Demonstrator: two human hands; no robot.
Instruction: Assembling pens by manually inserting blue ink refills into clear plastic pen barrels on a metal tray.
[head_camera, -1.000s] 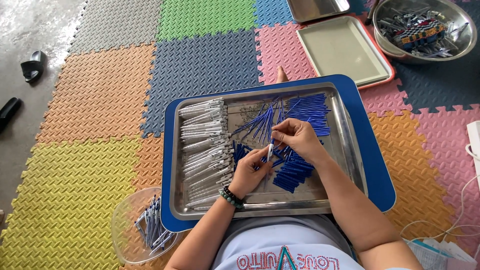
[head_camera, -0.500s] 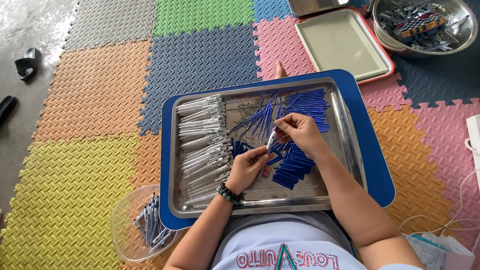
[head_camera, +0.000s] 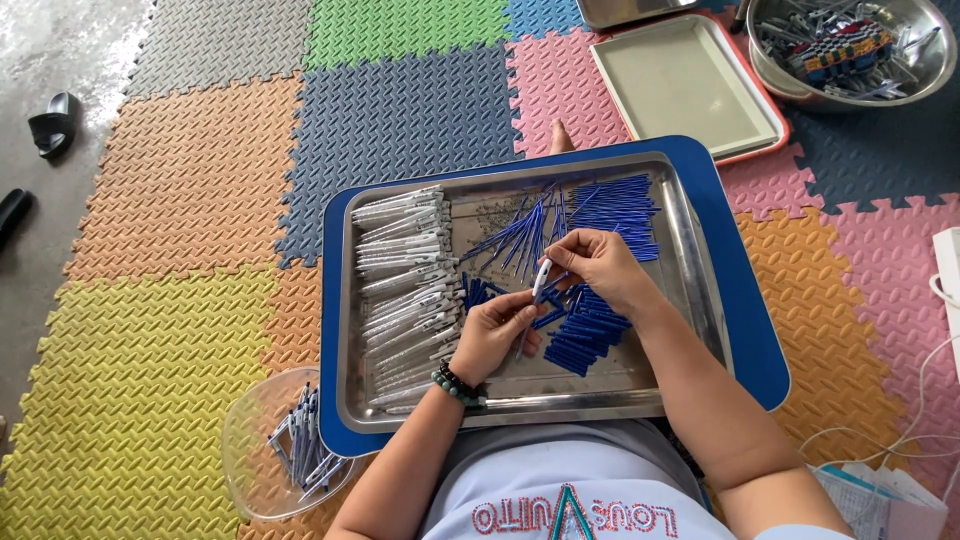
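Currently both hands pinch one pen barrel (head_camera: 541, 279) over the steel tray (head_camera: 690, 260)
Your left hand (head_camera: 492, 335) grips its lower end, your right hand (head_camera: 598, 268) its top; light, rigid, slick plastic, so hold mid-barrel

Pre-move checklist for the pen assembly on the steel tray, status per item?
1. White pen barrel pinched by both left hand and right hand: ok.
2. Steel tray sits flat inside the blue tray: ok.
3. White barrels stack in reach beside the left hand: ok.
4. Blue parts pile under the right hand: ok.
5. Clear bowl of finished pens has room: ok.
6. Part seated fully in the barrel: cannot tell, too small.
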